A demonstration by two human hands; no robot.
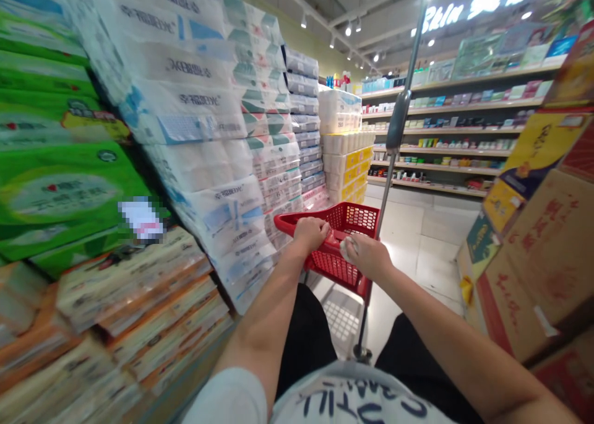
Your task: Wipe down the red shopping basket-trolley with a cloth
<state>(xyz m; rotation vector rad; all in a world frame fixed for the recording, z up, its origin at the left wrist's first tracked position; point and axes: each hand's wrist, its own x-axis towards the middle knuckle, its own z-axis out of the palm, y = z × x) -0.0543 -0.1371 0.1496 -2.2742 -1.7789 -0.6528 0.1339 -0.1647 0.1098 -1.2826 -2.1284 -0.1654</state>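
Note:
In front of my legs stands a red plastic shopping cart [331, 268] with a perforated basket. My left hand [310, 234] is closed around the near edge of its basket, on the left. Beside it, my right hand [369, 257] is closed at the same red edge, farther right. A small pale patch shows at the right hand's fingers; I cannot make out what it is. A grey metal pole [400, 117] with a dark sleeve rises past the cart's right side. The basket's inside is mostly hidden.
Tall stacks of wrapped tissue packs [204, 102] line the left, with green packs [60, 189] nearer. Cardboard boxes [547, 244] are piled along the right. A pale tiled floor [420, 232] runs between them toward stocked shelves [445, 108] at the back.

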